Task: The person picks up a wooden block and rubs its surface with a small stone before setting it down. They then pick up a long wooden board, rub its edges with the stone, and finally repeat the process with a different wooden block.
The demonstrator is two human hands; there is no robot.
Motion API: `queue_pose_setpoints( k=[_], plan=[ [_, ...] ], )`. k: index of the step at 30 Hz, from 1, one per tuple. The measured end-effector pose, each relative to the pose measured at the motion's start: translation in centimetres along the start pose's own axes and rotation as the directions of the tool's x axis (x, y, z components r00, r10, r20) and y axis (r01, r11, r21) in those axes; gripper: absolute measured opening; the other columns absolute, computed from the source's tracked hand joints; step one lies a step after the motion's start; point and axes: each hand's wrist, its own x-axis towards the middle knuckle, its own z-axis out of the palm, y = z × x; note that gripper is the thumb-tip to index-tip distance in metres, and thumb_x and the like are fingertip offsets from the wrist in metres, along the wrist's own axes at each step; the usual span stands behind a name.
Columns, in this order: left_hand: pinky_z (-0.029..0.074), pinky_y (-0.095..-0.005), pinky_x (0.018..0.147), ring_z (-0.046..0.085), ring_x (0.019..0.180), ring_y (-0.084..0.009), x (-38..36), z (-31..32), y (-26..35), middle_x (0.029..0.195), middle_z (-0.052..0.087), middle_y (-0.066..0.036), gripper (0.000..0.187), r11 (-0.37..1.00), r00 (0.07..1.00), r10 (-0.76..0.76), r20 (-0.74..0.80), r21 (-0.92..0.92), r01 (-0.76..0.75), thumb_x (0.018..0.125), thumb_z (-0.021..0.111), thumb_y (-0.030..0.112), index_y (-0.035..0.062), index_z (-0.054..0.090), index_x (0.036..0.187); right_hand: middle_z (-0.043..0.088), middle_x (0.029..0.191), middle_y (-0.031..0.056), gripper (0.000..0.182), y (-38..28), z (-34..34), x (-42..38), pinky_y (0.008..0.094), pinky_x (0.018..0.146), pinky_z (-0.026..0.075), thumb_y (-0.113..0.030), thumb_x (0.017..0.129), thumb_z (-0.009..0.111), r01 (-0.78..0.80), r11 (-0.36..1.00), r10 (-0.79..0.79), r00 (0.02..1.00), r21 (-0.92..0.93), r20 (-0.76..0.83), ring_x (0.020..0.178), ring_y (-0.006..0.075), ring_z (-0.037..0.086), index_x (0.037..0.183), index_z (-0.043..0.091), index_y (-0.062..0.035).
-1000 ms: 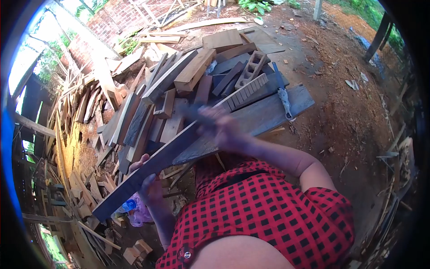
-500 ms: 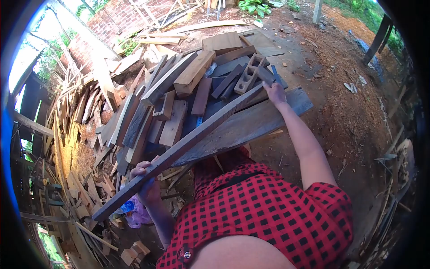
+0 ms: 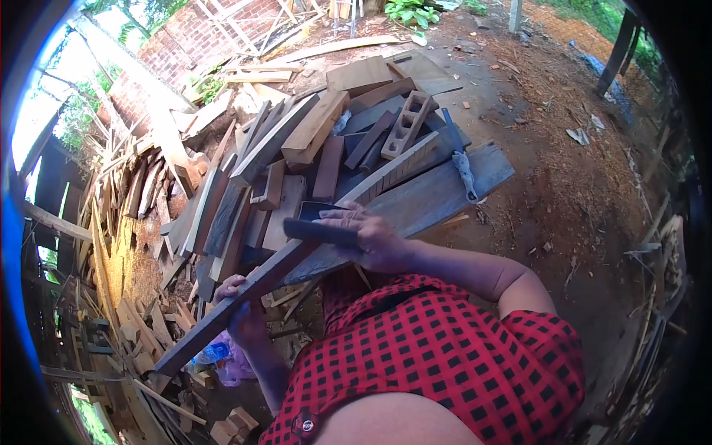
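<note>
My left hand (image 3: pixel 245 311) is wrapped round the near part of a long, dark wooden strip (image 3: pixel 200 337), which slants up and away to the right. In my right hand (image 3: pixel 371 233) is a dark flat block (image 3: pixel 319 232), lying across the strip near its middle. A thin dark edge shows just beyond the block; I cannot make out whether it belongs to it. Under the strip's far part lies a wide weathered plank (image 3: pixel 423 200). Beyond it, a wooden piece with square holes (image 3: pixel 408 124) rests among the offcuts.
Several beams and blocks (image 3: pixel 315 130) are piled in front of me. A blue bar-like tool (image 3: pixel 453 133) and a crumpled pale wrapping (image 3: pixel 465 176) lie at the right. Scrap wood (image 3: pixel 141 185) and sawdust (image 3: pixel 130 256) cover the left ground. A purple plastic bag (image 3: pixel 236 367) sits below my left hand.
My right hand has come down along the strip from its far end to near the middle, carrying the dark block. The pale wrapping is now uncovered. My left hand keeps its hold.
</note>
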Motion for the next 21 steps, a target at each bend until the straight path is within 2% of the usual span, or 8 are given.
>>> queue_pose_setpoints(
  k=[5, 6, 8, 11, 14, 16, 20, 21],
  plan=[
    [0.04, -0.0505, 0.103, 0.054, 0.114, -0.0304, -0.8, -0.1, -0.7, 0.117, 0.053, -0.019, 0.036, 0.991, 0.983, -0.048, -0.179, -0.13, 0.025, 0.079, 0.062, 0.01, 0.0022, 0.051, 0.112, 0.065, 0.102, 0.0208, 0.035, 12.6, -3.1, -3.9, 0.0385, 0.087, 0.048, -0.024, 0.085, 0.067, -0.337, 0.917, 0.388, 0.874, 0.211, -0.292, 0.097, 0.035, 0.062, 0.105, 0.064, 0.004],
    [0.044, -0.0486, 0.1, 0.055, 0.112, -0.0293, -0.7, 0.4, -0.8, 0.117, 0.054, -0.019, 0.035, 0.981, 0.973, -0.08, -0.214, -0.191, 0.039, 0.081, 0.061, 0.012, 0.0023, 0.051, 0.113, 0.066, 0.084, 0.0231, 0.041, 14.3, -6.7, -4.6, 0.0383, 0.074, 0.05, -0.035, 0.088, 0.061, -0.651, 0.745, 0.632, 0.759, -0.146, -0.155, 0.081, 0.0374, 0.065, 0.087, 0.067, 0.0059],
    [0.048, -0.0508, 0.094, 0.057, 0.111, -0.0289, -0.5, 0.9, -0.7, 0.118, 0.055, -0.018, 0.033, 0.981, 0.968, -0.066, -0.244, -0.191, 0.019, 0.085, 0.06, 0.016, 0.0036, 0.051, 0.114, 0.066, 0.076, 0.0222, 0.045, 19.8, -9.5, -6.4, 0.0395, 0.069, 0.049, -0.04, 0.09, 0.057, -0.756, 0.502, 0.645, 0.65, -0.419, -0.401, 0.076, 0.0331, 0.067, 0.092, 0.065, 0.0049],
    [0.049, -0.0554, 0.091, 0.056, 0.112, -0.0287, -0.8, 0.0, -0.1, 0.121, 0.055, -0.015, 0.032, 0.935, 0.91, -0.231, -0.346, -0.336, 0.11, 0.087, 0.06, 0.02, 0.0052, 0.053, 0.114, 0.064, 0.08, 0.0257, 0.047, 17.6, -11.1, -5.4, 0.0405, 0.072, 0.049, -0.042, 0.089, 0.057, -0.833, 0.52, 0.734, 0.549, -0.19, -0.399, 0.082, 0.0365, 0.066, 0.093, 0.064, 0.0044],
    [0.05, -0.0583, 0.09, 0.056, 0.113, -0.0291, -1.5, -1.4, -0.1, 0.125, 0.055, -0.014, 0.032, 0.844, 0.828, -0.43, -0.36, -0.485, 0.227, 0.088, 0.059, 0.023, 0.007, 0.054, 0.115, 0.064, 0.082, 0.0259, 0.047, 17.0, -7.2, -6.7, 0.0416, 0.072, 0.049, -0.042, 0.089, 0.058, -0.731, 0.66, 0.617, 0.658, -0.171, -0.43, 0.084, 0.0363, 0.066, 0.096, 0.062, 0.0047],
    [0.05, -0.0567, 0.091, 0.056, 0.113, -0.0297, -1.7, -0.4, 0.4, 0.125, 0.055, -0.014, 0.035, 0.861, 0.788, -0.449, -0.421, -0.441, 0.255, 0.089, 0.059, 0.026, 0.0078, 0.053, 0.119, 0.062, 0.107, 0.0233, 0.041, 14.3, -4.7, -6.0, 0.0413, 0.083, 0.046, -0.037, 0.091, 0.055, -0.76, 0.636, 0.668, 0.628, -0.134, -0.399, 0.098, 0.0369, 0.06, 0.099, 0.066, 0.0014],
    [0.049, -0.0519, 0.093, 0.056, 0.111, -0.0316, -2.2, 1.2, 0.6, 0.121, 0.058, -0.016, 0.032, 0.912, 0.742, -0.401, -0.537, -0.312, 0.267, 0.092, 0.056, 0.025, 0.0044, 0.055, 0.116, 0.057, 0.126, 0.0148, 0.034, 11.3, 2.2, -6.6, 0.0437, 0.1, 0.037, -0.027, 0.09, 0.059, -0.497, 0.776, 0.3, 0.832, -0.389, -0.466, 0.114, 0.0331, 0.053, 0.111, 0.064, -0.0015],
    [0.05, -0.0506, 0.092, 0.057, 0.11, -0.0305, -2.4, 1.1, 0.4, 0.121, 0.058, -0.015, 0.032, 0.917, 0.743, -0.39, -0.543, -0.307, 0.257, 0.092, 0.057, 0.024, 0.0039, 0.054, 0.117, 0.056, 0.127, 0.014, 0.037, 6.9, 3.4, -4.7, 0.0453, 0.105, 0.031, -0.024, 0.088, 0.06, -0.38, 0.917, 0.296, 0.85, -0.119, -0.436, 0.121, 0.0317, 0.05, 0.119, 0.06, -0.0026]
  ],
)
